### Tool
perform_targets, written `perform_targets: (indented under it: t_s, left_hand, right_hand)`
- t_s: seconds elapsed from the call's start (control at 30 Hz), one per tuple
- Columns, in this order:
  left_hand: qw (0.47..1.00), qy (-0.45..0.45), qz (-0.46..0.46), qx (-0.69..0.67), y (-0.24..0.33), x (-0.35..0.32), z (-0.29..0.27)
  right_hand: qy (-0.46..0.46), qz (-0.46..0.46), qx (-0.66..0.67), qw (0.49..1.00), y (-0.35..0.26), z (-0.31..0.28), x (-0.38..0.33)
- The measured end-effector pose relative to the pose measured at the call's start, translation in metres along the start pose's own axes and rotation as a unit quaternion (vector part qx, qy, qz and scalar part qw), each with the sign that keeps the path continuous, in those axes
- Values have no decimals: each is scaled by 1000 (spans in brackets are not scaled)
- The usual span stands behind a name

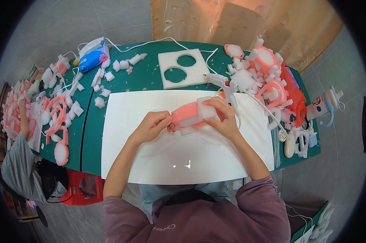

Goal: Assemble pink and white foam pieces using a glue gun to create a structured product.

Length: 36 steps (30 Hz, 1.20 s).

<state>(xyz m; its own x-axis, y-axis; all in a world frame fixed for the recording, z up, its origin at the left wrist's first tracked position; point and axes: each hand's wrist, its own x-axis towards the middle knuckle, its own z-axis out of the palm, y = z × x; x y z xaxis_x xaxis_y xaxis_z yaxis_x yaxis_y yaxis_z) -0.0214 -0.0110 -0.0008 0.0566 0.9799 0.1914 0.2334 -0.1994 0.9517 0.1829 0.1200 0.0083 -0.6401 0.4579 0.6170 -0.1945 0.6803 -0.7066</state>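
While the left hand (153, 124) pinched the pink end of a pink-and-white foam piece (185, 112), the right hand (222, 117) gripped its white end between thumb and fingers. Both held the piece over the far half of a white board (183, 160), which lay on a green desk (144, 83); whether it touched the board could not be told. Beyond it, a white glue gun (221, 82) pointed left, its tip close to a white foam slab (196, 76) with two round holes. Pink and white foam parts (243, 79) were heaped on the far right, near a red plastic bag (297, 99). On the far left lay a blue packet (92, 60), with white foam scraps (125, 64) to its right. Further left, a person in a grey sleeve (20, 164) reached toward more foam parts (16, 109).
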Motion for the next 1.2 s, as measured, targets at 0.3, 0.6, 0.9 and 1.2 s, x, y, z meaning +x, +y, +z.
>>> perform_targets:
  t_s: [0.3, 0.6, 0.9, 1.2]
  left_hand:
    - [1000, -7, 0, -20, -1, -1, -1]
    - [999, -10, 0, -49, -4, -1, -1]
    - [996, 6, 5, -88, -8, -2, 1]
    - [994, 6, -1, -113, -11, -1, 3]
  right_hand:
    - [-2, 8, 31, 999, -1, 0, 0]
    - [0, 13, 22, 1000, 0, 0, 0]
    - [3, 17, 41, 999, 4, 1, -1]
    - [25, 33, 42, 998, 7, 2, -2]
